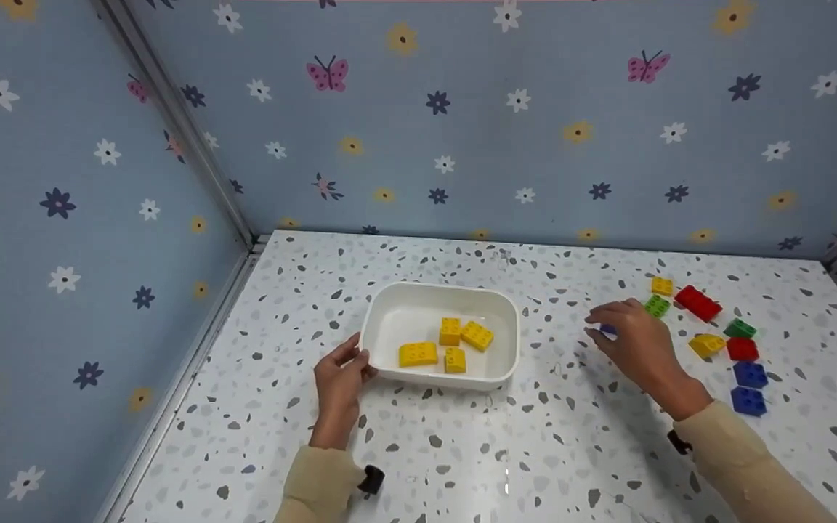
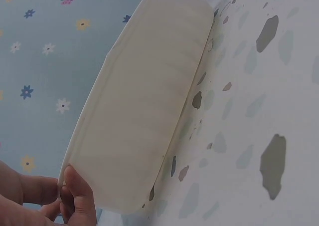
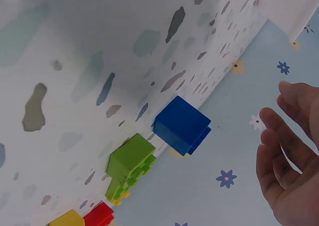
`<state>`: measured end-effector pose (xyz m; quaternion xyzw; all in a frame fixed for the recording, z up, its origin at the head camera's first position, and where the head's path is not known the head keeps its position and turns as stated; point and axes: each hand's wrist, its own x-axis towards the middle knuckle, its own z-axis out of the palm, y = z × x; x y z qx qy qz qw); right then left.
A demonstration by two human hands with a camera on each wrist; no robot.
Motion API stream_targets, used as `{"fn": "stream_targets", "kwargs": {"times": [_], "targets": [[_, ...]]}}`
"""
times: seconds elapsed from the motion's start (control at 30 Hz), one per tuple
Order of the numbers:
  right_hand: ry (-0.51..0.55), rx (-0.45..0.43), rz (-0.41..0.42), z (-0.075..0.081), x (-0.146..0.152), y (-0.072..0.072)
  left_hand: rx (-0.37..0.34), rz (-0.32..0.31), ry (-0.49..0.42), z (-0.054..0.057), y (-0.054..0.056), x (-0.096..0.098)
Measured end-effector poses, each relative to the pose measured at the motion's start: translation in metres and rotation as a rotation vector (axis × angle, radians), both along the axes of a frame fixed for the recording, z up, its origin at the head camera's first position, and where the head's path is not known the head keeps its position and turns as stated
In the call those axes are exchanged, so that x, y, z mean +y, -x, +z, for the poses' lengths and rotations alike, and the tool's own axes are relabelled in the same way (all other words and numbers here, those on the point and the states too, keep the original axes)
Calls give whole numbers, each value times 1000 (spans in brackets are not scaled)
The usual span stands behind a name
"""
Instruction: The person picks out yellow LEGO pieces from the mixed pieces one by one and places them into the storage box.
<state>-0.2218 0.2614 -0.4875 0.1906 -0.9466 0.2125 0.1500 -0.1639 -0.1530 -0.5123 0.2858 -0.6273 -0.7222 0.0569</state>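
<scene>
One hand, the left [image 1: 340, 374], pinches the left end of a white box [image 1: 437, 378] between thumb and fingers at the near corner; grip presumably there to steady the box on the speckled table [image 1: 447, 450] and leave its mouth unobstructed. Inside: four yellow blocks [image 1: 418, 354], no other colour; suggests grouping by colour.

To the right, past a bare stretch of table: blue block [image 3: 182, 123], partly hidden under the right hand [image 1: 636, 341] in the head view. Thumb and fingers stand apart, curved, holding nothing; the right wrist view shows a gap between them and the block. Spread judged suited to a pinch.

Just right of that hand: light green block [image 1: 657, 306], then further loose pieces, including a long red block [image 1: 698, 303] and two blue blocks [image 1: 750, 374]; likely put there for easy right-hand reach. Hands well apart, box beside the left, blue block by the right.
</scene>
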Motion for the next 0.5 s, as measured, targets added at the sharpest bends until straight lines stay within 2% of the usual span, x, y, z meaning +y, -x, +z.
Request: {"fn": "stream_targets", "kwargs": {"times": [0.5], "targets": [[-19, -27, -35, -11, 31, -10, 0, 9, -14, 0, 0, 0]]}}
